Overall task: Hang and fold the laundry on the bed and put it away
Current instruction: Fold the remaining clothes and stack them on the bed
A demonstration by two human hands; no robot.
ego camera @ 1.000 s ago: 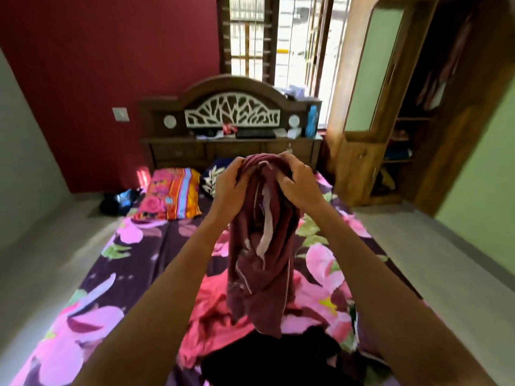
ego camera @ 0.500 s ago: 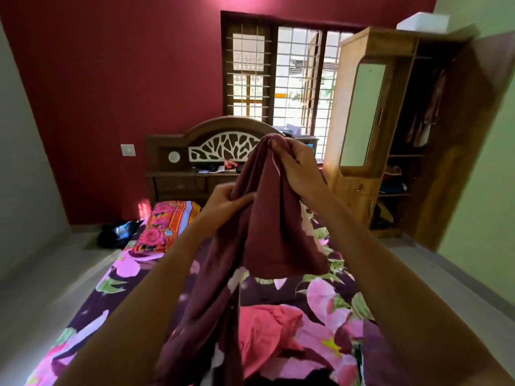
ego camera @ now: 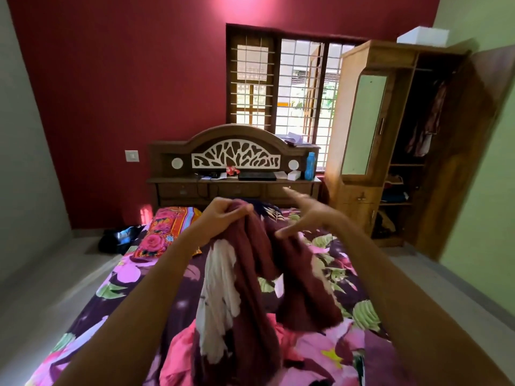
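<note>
A maroon garment (ego camera: 250, 274) with a white print hangs in front of me over the bed (ego camera: 139, 274). My left hand (ego camera: 220, 215) is closed on its upper edge. My right hand (ego camera: 303, 215) is beside it with the forefinger stretched out and the thumb resting on a fold of the cloth; whether it still pinches the cloth I cannot tell. A pink garment (ego camera: 178, 355) lies on the floral bedsheet below. The wooden wardrobe (ego camera: 362, 151) stands open at the right, with clothes hanging inside (ego camera: 426, 121).
A floral pillow (ego camera: 167, 229) lies at the head of the bed. The headboard shelf (ego camera: 234, 179) carries a blue bottle (ego camera: 310, 166) and small items. A dark bag (ego camera: 117, 238) sits on the floor left of the bed. The wardrobe door (ego camera: 462, 151) swings outward.
My hands have dropped lower with the maroon garment. My right hand, which gripped the top of the cloth, has spread its fingers. The camera has tilted up, showing more wall and wardrobe.
</note>
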